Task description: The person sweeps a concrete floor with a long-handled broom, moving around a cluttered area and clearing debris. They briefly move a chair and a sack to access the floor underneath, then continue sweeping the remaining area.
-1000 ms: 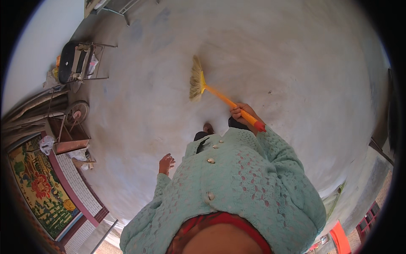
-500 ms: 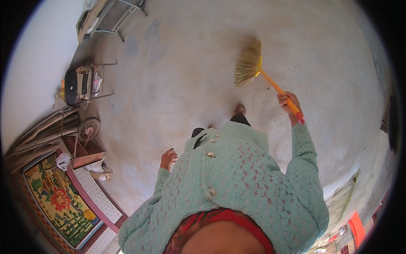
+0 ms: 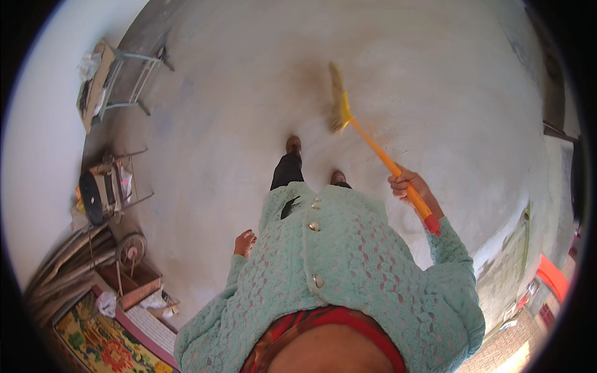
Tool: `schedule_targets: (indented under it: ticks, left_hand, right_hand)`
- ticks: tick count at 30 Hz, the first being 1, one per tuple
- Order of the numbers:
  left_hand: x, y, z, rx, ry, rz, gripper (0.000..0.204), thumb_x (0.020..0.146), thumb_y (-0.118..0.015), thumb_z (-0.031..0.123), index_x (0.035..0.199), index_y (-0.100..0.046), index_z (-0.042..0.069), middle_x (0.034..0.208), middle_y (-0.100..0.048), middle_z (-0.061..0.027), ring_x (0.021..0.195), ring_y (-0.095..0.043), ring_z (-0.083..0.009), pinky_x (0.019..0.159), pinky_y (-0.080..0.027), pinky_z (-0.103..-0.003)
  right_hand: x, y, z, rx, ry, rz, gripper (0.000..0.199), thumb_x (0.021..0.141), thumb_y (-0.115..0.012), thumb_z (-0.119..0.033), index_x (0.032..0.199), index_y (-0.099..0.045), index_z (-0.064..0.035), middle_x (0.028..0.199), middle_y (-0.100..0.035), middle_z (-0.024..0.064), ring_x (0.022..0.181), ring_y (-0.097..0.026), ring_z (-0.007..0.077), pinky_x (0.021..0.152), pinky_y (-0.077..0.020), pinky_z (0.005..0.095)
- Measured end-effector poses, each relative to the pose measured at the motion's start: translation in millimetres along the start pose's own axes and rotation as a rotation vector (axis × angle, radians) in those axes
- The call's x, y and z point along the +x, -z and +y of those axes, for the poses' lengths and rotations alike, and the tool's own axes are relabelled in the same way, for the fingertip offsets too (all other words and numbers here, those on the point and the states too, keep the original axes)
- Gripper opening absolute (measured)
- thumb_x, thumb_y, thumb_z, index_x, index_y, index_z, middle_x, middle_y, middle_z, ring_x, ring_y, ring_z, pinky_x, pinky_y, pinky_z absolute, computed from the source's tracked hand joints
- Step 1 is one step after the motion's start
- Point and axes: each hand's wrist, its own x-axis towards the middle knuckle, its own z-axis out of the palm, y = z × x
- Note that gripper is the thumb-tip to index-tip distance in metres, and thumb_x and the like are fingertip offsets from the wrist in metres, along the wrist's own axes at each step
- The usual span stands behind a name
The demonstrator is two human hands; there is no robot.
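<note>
A broom (image 3: 375, 148) with an orange handle, a red end cap and a yellow collar slants across the floor ahead of me. My right hand (image 3: 408, 184) is wrapped around the upper part of its handle. The bristle head (image 3: 336, 93) is seen nearly edge-on, a little blurred, over the concrete. Down beside my green cardigan (image 3: 348, 248) hangs my left hand (image 3: 245, 243), fingers curled in, with nothing visible in it. My brown shoes (image 3: 293, 145) stand just short of the broom head, the left one farther forward.
Along the left wall are a metal-legged table (image 3: 127, 81), a cart-like frame with a black seat (image 3: 91, 198), a wheeled wooden box (image 3: 138, 287) and a stack of poles (image 3: 62, 264). A flowered panel (image 3: 102, 342) lies at lower left. Concrete floor (image 3: 230, 99) stretches ahead.
The broom head has swept left and turned edge-on to me. My right hand has come slightly left and nearer. My left foot has stepped forward, and the view has shifted.
</note>
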Motion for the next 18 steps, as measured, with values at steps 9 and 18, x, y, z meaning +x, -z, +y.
schedule_targets:
  ticks: [9,18]
  left_hand:
    - [79.8,9.7,193.8,0.217,-0.196,-0.145,0.039,0.077,-0.052,0.020,0.113,-0.049,0.007,0.082,-0.059,-0.0073,0.067,-0.057,-0.0177,0.058,-0.044,-0.033]
    - [88.0,3.8,297.3,0.311,-0.314,-0.094,0.041,0.075,-0.050,0.016,0.114,-0.048,0.003,0.081,-0.058,-0.0093,0.063,-0.057,-0.0174,0.054,-0.043,-0.031]
  right_hand:
    - [46.9,23.4,7.0,0.153,0.063,0.227,0.028,0.075,-0.042,0.002,0.100,-0.030,-0.0043,0.070,-0.042,0.0086,0.043,-0.039,0.0073,0.036,-0.0364,0.0183]
    - [42.7,57.1,17.2,-0.058,0.485,0.318,0.038,0.074,-0.040,0.000,0.109,-0.030,-0.0074,0.062,-0.039,0.0051,0.042,-0.037,0.0084,0.038,-0.0341,0.0222]
